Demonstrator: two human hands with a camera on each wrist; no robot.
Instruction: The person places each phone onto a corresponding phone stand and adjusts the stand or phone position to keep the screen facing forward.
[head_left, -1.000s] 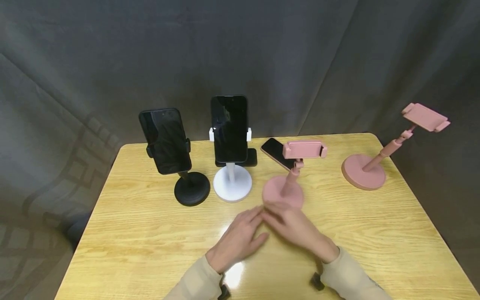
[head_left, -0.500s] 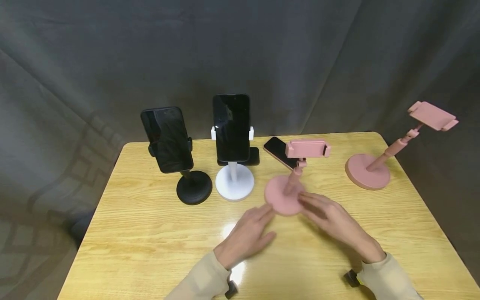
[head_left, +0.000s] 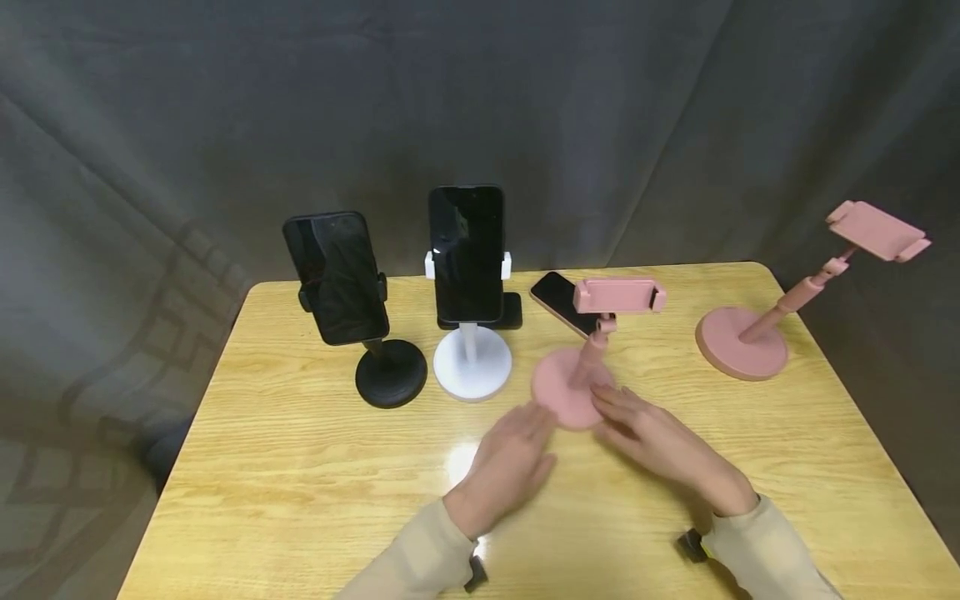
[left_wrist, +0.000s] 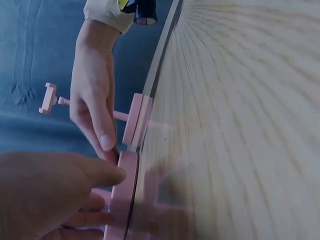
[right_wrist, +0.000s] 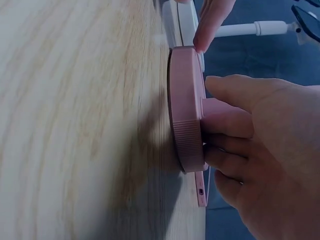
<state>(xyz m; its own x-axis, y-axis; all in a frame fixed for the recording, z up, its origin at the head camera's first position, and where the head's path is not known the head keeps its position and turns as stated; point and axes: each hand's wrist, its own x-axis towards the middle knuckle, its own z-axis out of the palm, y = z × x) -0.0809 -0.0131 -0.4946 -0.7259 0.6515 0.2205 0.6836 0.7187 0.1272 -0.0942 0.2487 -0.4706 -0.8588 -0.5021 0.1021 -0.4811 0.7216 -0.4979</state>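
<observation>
A pink phone stand (head_left: 573,408) with a round base and an empty clamp stands at the middle of the table. My left hand (head_left: 501,471) has its fingertips at the base's front left edge, slightly blurred. On the right side of that base rest the fingers of my right hand (head_left: 667,446). The right wrist view shows the base (right_wrist: 186,110) flat on the table, with the right hand (right_wrist: 265,135) laid over its top near the post. From the left wrist view, the left hand (left_wrist: 55,192) lies across the base (left_wrist: 125,195) without gripping it.
A black stand (head_left: 390,375) and a white stand (head_left: 472,367) hold dark phones at the left. Behind lie a pink-edged phone (head_left: 558,296) and a black flat object (head_left: 512,311), partly hidden. A second pink stand (head_left: 742,343) leans out at the right table edge.
My right hand has gone from the base's front to its right side. The left hand has shifted slightly right. The whole view has drifted a little.
</observation>
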